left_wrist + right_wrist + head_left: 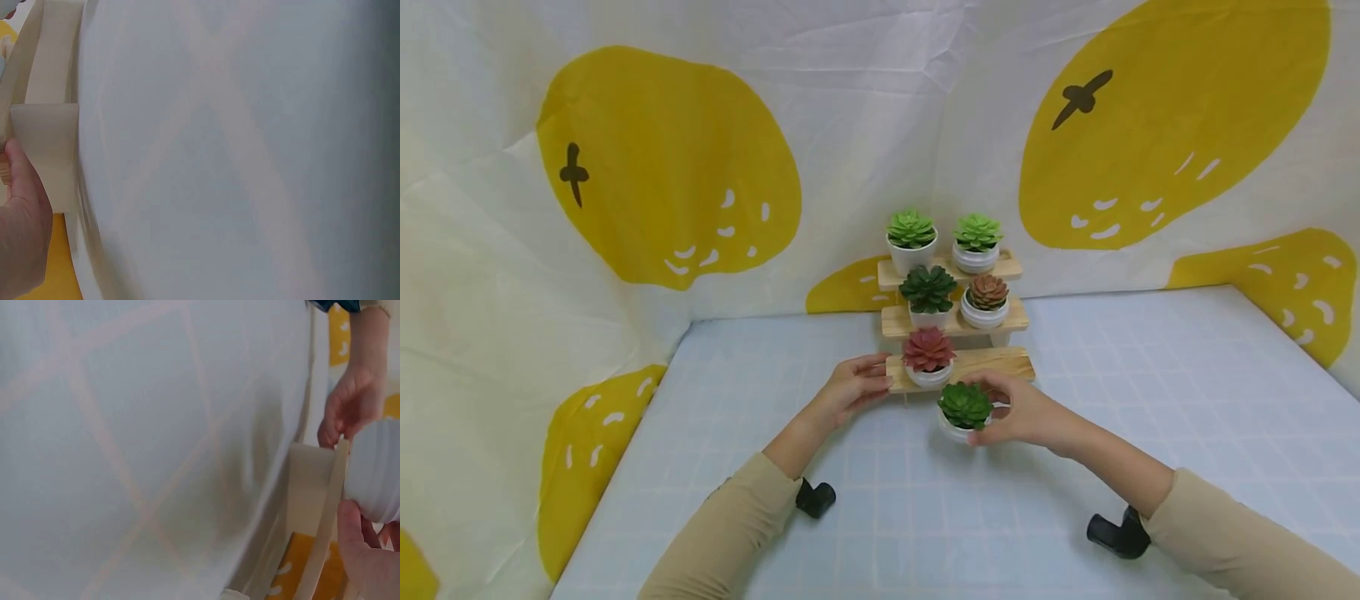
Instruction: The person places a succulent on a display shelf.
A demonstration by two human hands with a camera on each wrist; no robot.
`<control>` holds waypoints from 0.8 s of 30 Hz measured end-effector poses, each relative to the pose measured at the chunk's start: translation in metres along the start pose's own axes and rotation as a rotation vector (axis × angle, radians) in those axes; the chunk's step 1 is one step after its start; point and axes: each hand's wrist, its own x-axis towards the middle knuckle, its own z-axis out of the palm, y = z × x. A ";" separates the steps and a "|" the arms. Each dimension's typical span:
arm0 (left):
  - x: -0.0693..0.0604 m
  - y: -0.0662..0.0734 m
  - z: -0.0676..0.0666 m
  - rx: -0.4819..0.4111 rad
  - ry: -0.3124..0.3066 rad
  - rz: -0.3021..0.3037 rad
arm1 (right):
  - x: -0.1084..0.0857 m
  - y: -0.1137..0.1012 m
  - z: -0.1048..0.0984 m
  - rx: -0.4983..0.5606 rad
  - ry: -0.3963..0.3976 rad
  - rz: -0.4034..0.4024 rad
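Note:
A three-step wooden plant stand (981,362) stands near the back of the table. My left hand (853,387) grips the left end of its lowest step; in the left wrist view that hand (25,219) has its thumb against the board. Between thumb and fingers, my right hand (1011,410) holds a potted green succulent (965,406) just in front of the lowest step. Its white ribbed pot (376,472) shows in the right wrist view, with the right hand's fingers (353,534) against it. Left of it, a potted red succulent (928,350) sits on the lowest step.
On the middle step are a dark green succulent (928,289) and a brownish one (987,300). Two light green succulents, one left (912,237) and one right (977,242), stand on top. A white cloth with yellow fruit shapes (670,167) hangs behind the table (880,525).

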 end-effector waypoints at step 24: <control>-0.001 -0.001 0.001 -0.043 0.015 -0.005 | 0.010 0.002 -0.030 -0.044 0.171 0.047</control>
